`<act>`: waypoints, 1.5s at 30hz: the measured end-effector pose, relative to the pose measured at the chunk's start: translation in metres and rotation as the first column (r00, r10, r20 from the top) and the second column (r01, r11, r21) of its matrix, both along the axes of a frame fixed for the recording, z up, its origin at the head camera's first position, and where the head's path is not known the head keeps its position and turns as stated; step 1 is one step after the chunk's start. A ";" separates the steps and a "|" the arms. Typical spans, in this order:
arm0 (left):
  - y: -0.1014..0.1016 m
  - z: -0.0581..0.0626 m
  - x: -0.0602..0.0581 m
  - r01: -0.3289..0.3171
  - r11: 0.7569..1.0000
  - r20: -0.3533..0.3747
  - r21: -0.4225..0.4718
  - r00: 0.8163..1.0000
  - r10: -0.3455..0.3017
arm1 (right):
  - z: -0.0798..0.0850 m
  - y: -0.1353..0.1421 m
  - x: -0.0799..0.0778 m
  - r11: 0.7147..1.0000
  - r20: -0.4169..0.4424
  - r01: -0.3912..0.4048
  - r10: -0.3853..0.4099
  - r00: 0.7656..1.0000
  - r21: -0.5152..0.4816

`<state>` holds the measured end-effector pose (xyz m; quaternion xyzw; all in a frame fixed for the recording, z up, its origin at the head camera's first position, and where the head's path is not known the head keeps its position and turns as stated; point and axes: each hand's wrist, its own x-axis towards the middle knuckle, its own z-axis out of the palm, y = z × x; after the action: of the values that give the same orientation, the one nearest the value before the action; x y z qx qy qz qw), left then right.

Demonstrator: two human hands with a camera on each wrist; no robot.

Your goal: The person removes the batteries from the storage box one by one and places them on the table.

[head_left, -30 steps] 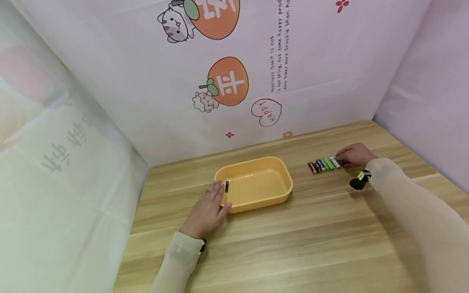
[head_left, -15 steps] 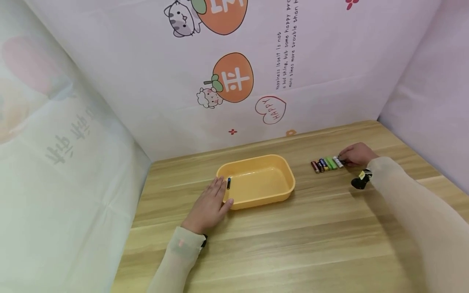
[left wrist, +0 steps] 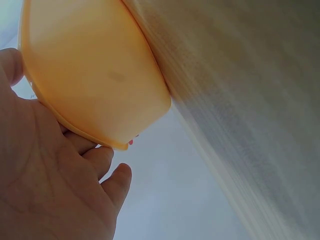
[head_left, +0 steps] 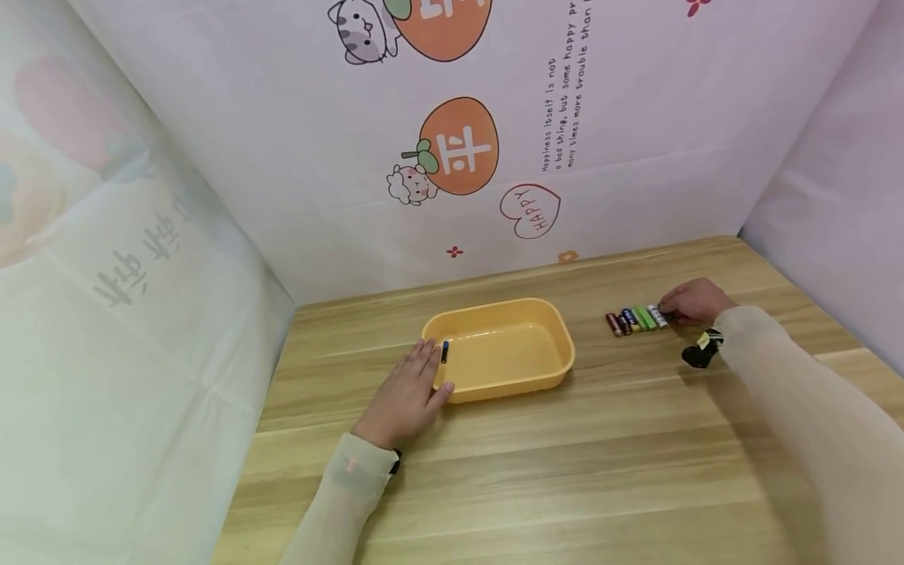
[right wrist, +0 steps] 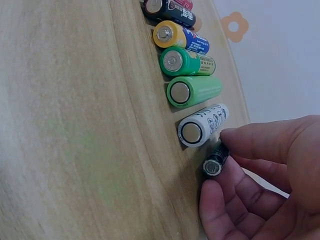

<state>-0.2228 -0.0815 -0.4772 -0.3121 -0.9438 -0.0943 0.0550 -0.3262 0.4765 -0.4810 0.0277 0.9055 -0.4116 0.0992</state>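
My left hand (head_left: 401,399) rests on the left end of a yellow tray (head_left: 504,390), its fingers laid over the rim and the thumb by the front corner. Inside the tray, beside those fingers, lies a small black battery (head_left: 444,353) with a blue end. On the right, my right hand (head_left: 695,301) pinches a thin dark battery (right wrist: 216,161) between thumb and fingers, low over the wood. Just beside it lies a white battery (right wrist: 202,126), the end of a row with a light green battery (right wrist: 194,91) and several others.
Farther along the row are a green battery (right wrist: 187,62), a yellow and blue battery (right wrist: 181,37), a black battery (right wrist: 169,12) and a dark red battery (head_left: 614,324). Printed white sheeting (head_left: 621,196) closes off the back of the wooden table (head_left: 551,471) and both sides.
The head view has shifted a little, so the scene sits slightly farther right. Both hands stay at about the same places, the left on the tray, the right at the row's end.
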 end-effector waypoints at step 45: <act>-0.017 0.002 -0.017 0.036 0.999 0.027 -0.037 0.999 -0.035 | 0.031 -0.033 0.016 0.992 0.012 -0.083 0.082 0.997 0.095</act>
<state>-0.2395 -0.0984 -0.4748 -0.3283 -0.9404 -0.0817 0.0353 -0.3104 0.4433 -0.4496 -0.0035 0.9241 -0.3634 0.1183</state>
